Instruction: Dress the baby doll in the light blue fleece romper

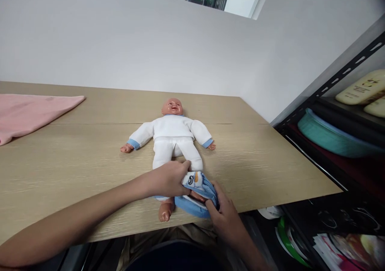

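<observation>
A baby doll [173, 126] in a white outfit with blue cuffs lies on its back, head away from me. Around its foot on the right is a blue and white baby garment [195, 211] with an embroidered eye and an orange patch; I cannot tell its exact kind. Part of the doll's foot [197, 196] shows through its opening. My left hand [172, 178] is closed on the garment's upper edge, over the doll's lower legs. My right hand [224, 210] grips its right side, thumb at the opening. The doll's other foot [165, 210] is bare.
The doll lies on a light wooden table [99, 150] against a white wall. A pink cloth [33, 112] lies at the far left. On the right, a black shelf holds a teal basin [333, 138] and pale yellow bottles [361, 87]. The table's front edge is close to me.
</observation>
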Available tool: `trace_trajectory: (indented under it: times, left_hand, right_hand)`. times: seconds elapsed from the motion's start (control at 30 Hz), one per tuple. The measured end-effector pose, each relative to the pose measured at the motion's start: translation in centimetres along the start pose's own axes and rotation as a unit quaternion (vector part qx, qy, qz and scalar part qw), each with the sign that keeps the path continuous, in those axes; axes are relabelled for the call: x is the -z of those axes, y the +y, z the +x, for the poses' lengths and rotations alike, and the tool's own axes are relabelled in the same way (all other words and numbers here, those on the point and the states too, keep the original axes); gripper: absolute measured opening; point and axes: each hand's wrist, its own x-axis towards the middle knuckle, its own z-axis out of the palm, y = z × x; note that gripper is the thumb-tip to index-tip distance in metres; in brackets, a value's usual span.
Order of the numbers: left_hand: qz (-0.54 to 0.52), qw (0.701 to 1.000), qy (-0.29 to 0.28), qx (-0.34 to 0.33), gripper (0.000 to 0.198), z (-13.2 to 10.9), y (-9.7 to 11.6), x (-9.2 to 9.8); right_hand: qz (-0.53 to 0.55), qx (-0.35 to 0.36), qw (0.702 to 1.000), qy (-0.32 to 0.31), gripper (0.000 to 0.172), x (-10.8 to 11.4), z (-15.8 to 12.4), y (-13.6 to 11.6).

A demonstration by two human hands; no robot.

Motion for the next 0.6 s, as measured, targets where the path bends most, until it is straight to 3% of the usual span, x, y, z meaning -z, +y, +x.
trace_trajectory:
  times: [0.1, 0.2, 0.3, 0.4, 0.47, 0.53, 0.6]
  left_hand:
    - [-0.106, 0.994, 0.011, 0.009, 0.044, 0.4, -0.7, 0.3]
    - [-0.190, 0.982, 0.008, 0.001, 0.052, 0.6, -1.2, 0.6]
    - [-0.205, 0.978, 0.010, -0.031, 0.052, 0.5, -1.3, 1.1]
    - [-0.114, 0.988, 0.034, -0.099, 0.041, 0.4, -1.5, 1.9]
    - [-0.068, 0.985, 0.029, -0.158, 0.023, 0.5, -1.8, 2.4]
    - [-0.072, 0.978, 0.002, -0.195, 0.007, 0.7, -2.2, 2.9]
    - [-0.112, 0.974, -0.030, -0.194, 0.020, 0.9, -2.5, 3.3]
  right_hand:
    - [0.135, 0.011, 0.991, -0.017, 0.036, -1.1, 0.2, 0.6]
    - [0.219, 0.041, 0.975, 0.022, 0.043, -2.0, 0.3, 0.7]
    - [0.202, 0.102, 0.971, 0.073, 0.045, -1.5, 0.6, 0.3]
    - [0.112, 0.189, 0.970, 0.107, 0.028, -0.1, 1.3, -0.4]
    - [0.095, 0.218, 0.967, 0.089, 0.022, 0.8, 2.3, -0.9]
    - [0.135, 0.187, 0.973, 0.029, 0.028, 1.6, 3.7, -1.2]
    - [0.188, 0.132, 0.972, -0.050, 0.038, 2.3, 5.4, -1.3]
